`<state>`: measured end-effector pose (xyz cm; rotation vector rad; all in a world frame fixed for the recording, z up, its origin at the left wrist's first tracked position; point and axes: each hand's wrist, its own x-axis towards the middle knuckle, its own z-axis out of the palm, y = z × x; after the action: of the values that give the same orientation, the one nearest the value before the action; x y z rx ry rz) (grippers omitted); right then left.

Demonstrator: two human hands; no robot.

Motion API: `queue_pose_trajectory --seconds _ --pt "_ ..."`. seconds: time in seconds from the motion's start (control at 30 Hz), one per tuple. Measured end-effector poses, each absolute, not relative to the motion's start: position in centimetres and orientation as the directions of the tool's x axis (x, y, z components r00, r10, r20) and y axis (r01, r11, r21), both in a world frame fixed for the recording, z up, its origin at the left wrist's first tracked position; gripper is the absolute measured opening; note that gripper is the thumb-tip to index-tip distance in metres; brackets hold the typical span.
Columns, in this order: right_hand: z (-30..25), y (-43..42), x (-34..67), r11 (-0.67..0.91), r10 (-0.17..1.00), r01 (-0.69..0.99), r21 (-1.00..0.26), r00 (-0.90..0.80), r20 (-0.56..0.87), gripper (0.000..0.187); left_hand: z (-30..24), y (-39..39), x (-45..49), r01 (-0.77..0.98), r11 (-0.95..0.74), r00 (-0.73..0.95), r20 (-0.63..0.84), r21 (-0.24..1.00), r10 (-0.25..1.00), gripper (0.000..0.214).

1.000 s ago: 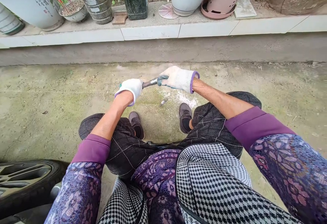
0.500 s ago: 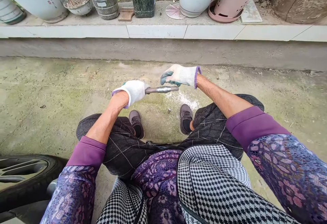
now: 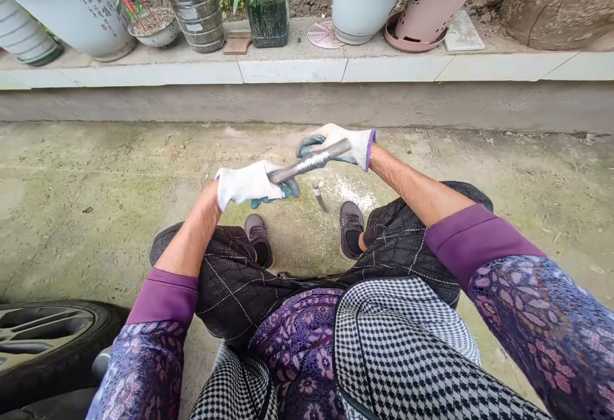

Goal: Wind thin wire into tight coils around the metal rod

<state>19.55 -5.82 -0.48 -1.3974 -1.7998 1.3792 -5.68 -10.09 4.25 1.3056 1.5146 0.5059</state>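
Note:
My left hand (image 3: 254,185), in a white glove with a green-grey palm, is closed round one end of a grey rod (image 3: 311,161). A shiny silver band, like wound wire, covers the rod's middle. The rod tilts up to the right, its far end passing in front of my right hand (image 3: 336,144). That hand wears a matching glove. Its fingers are curled in, and whatever they may hold is hidden. Below the rod, between my shoes, is a short dark stick-like piece with a pale top (image 3: 318,197); its kind is unclear.
White powder (image 3: 352,193) is scattered on the concrete floor beside my right shoe (image 3: 352,225). Ahead runs a low tiled ledge (image 3: 292,71) bearing several plant pots (image 3: 369,4). A car wheel (image 3: 52,337) stands close at my lower left.
The rod has swung from nearly level to tilted, its right end rising in front of my right hand. My left hand has turned and lowered slightly. The view has shifted slightly.

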Motion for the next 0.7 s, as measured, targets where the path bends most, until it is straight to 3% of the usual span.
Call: queue_pose_trajectory --seconds 0.1,0.17,0.27,0.4,0.53,0.7 --pt "0.3 -5.8 19.6 -0.011 0.973 0.374 -0.927 -0.210 -0.097 0.017 5.0 -9.8 -3.8 0.391 0.317 0.342 -0.456 0.864 0.822 0.023" --pt "1.0 -6.2 19.7 -0.009 0.988 0.333 -0.943 -0.142 -0.060 0.019 5.0 -9.4 -2.6 0.229 0.336 0.406 -0.403 0.914 0.820 0.020" --pt "1.5 -7.1 19.7 -0.041 0.982 0.270 -0.962 -0.166 -0.089 0.017 4.4 -8.4 -0.6 -0.016 0.350 0.289 -0.331 0.937 0.898 0.015" --pt "1.3 -7.3 18.6 -0.002 0.979 0.254 -0.967 -0.196 -0.053 0.014 2.9 -7.1 2.8 -0.136 0.339 0.063 -0.334 0.931 0.941 0.013" --pt "1.2 -5.7 17.9 0.023 0.974 0.284 -0.959 -0.221 -0.042 0.013 1.3 -5.3 5.3 -0.130 0.196 -0.097 -0.209 0.972 0.973 0.034" --pt "0.9 -2.9 17.3 0.099 0.990 0.385 -0.918 -0.134 0.050 0.009 -0.6 -4.3 6.9 0.150 -0.037 -0.203 0.068 0.988 0.977 0.028"
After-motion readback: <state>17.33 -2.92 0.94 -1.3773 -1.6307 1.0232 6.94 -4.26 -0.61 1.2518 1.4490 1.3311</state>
